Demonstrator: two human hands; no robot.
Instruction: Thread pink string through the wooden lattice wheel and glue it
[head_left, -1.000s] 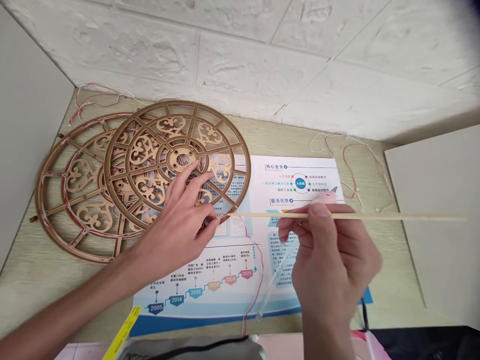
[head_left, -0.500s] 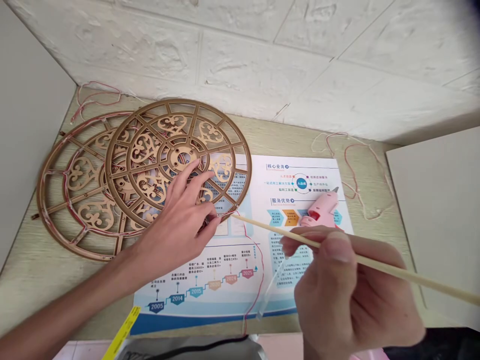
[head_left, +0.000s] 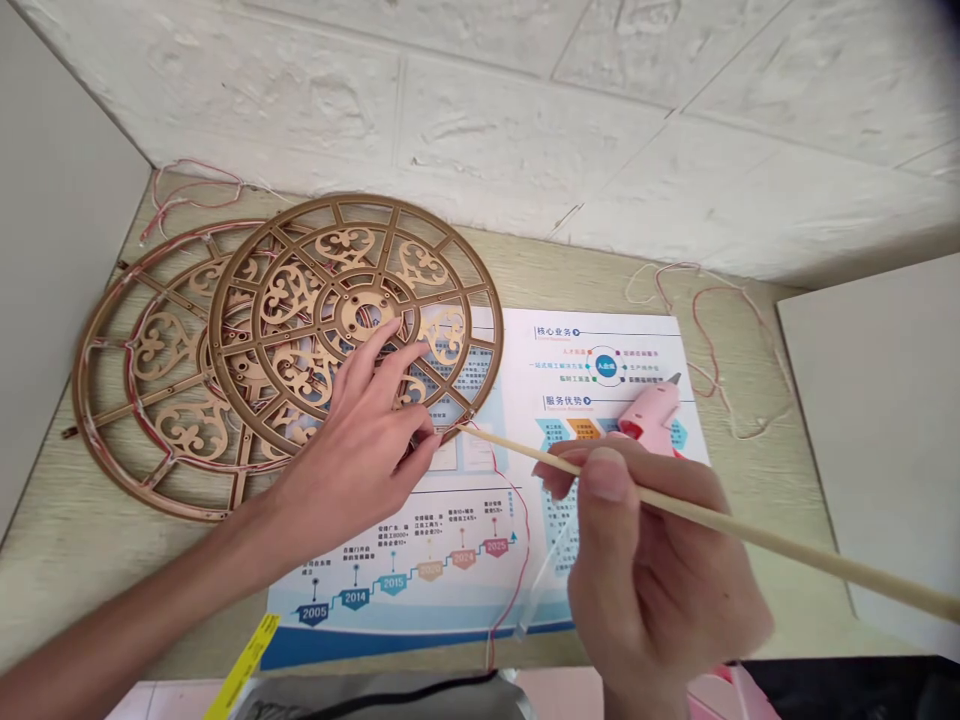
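The left hand (head_left: 352,465) rests on the upper filigree disc (head_left: 465,260), a laser-cut, wood-like wheel of gold-brown scrollwork. Its fingers (head_left: 390,335) are spread apart, with the tips laid on the inner spokes and not clamped on any edge. The disc lies flat beneath these fingertips and overlaps the lower filigree disc (head_left: 81,385), which extends to the left of the fingers and carries red thread (head_left: 135,395) along its frame.

Handling assessment: both discs appear light and fairly stiff, but the narrow scrolls are likely fragile. Take hold at the outer rim or a main spoke, and do not lift by the scrollwork. The thin parts may snap under a point load.

The right hand (head_left: 645,565) has its thumb and fingers closed together on a bamboo skewer (head_left: 750,535). The skewer's tip extends ahead of the fingers to just beside the lower right rim of the upper disc. A pink hot glue gun (head_left: 652,420) lies on a printed company poster (head_left: 600,345), just beyond the right fingers. A translucent strip (head_left: 544,590) lies on the poster below the fingers. A light wood-grain tabletop (head_left: 795,585) supports these items.
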